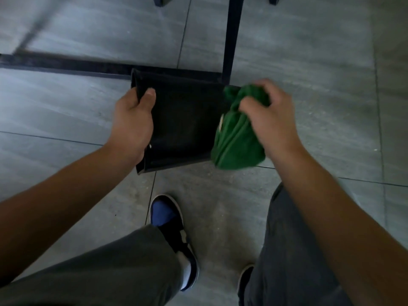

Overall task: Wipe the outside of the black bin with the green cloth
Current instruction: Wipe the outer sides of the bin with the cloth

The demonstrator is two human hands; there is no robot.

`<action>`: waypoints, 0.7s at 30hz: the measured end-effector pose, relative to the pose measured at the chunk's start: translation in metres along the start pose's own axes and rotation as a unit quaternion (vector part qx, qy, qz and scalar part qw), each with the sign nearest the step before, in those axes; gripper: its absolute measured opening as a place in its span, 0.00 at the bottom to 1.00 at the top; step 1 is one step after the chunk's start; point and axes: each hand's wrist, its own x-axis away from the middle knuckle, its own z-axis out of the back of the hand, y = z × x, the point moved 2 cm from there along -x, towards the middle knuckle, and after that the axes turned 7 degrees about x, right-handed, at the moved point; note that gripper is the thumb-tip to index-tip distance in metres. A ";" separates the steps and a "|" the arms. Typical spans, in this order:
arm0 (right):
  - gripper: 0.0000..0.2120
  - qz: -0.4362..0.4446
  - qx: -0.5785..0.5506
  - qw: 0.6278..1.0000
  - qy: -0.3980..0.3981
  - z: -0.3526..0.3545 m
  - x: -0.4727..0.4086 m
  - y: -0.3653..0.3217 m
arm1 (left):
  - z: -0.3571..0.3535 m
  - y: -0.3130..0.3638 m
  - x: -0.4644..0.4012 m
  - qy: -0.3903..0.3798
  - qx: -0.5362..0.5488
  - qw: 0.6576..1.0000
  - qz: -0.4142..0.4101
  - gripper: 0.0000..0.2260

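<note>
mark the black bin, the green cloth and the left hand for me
black bin (183,120), head view: on its dark inner wall, mid-opening.
green cloth (236,140), head view: on the bunched folds hanging below the right hand.
left hand (132,122), head view: on the back of the hand gripping the bin's rim.

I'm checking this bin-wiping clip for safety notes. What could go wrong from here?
1. The left hand grips only one rim edge of the bin; a firm wipe from the other side might twist or slip it loose.
2. The cloth is bunched in the right hand, so it may wipe only a narrow strip and miss patches.
3. The black frame stands close behind the bin; a long stroke could knock knuckles against it.
</note>
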 end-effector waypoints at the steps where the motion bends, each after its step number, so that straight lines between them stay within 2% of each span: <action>1: 0.06 -0.011 -0.018 0.999 0.050 0.005 -0.013 0.001 | -0.001 0.000 0.000 -0.003 -0.004 1.000 -0.001 0.11; 3: 0.09 -0.018 -0.002 0.995 0.099 0.007 -0.030 0.005 | -0.003 0.001 0.001 -0.008 -0.010 1.000 -0.002 0.12; 4: 0.15 -0.024 0.028 0.996 0.084 0.003 -0.030 0.008 | -0.004 0.002 0.002 -0.009 -0.011 1.000 -0.002 0.13; 6: 0.28 0.019 0.130 0.991 -0.005 -0.011 -0.016 0.024 | -0.005 0.003 0.002 -0.011 -0.008 1.000 -0.001 0.13; 8: 0.35 0.109 0.226 0.966 -0.063 -0.020 0.002 0.037 | -0.004 0.004 0.002 -0.012 -0.012 1.000 -0.002 0.11; 10: 0.34 0.129 0.254 0.957 -0.043 -0.015 0.000 0.051 | -0.005 0.004 0.003 -0.014 -0.022 1.000 -0.009 0.10; 13: 0.32 0.042 0.282 0.958 0.034 -0.011 -0.019 0.067 | -0.008 0.003 0.005 -0.024 -0.029 0.999 -0.015 0.11; 15: 0.28 0.025 0.246 0.966 0.069 -0.025 -0.020 0.062 | -0.011 0.004 0.003 -0.027 -0.027 0.999 -0.015 0.11; 18: 0.22 0.066 0.217 0.966 0.126 -0.063 -0.006 0.037 | -0.013 0.006 0.001 -0.022 -0.021 0.999 -0.013 0.09; 21: 0.20 0.178 0.201 0.955 0.126 -0.104 0.021 -0.005 | -0.013 0.008 0.001 -0.029 -0.005 0.999 -0.037 0.10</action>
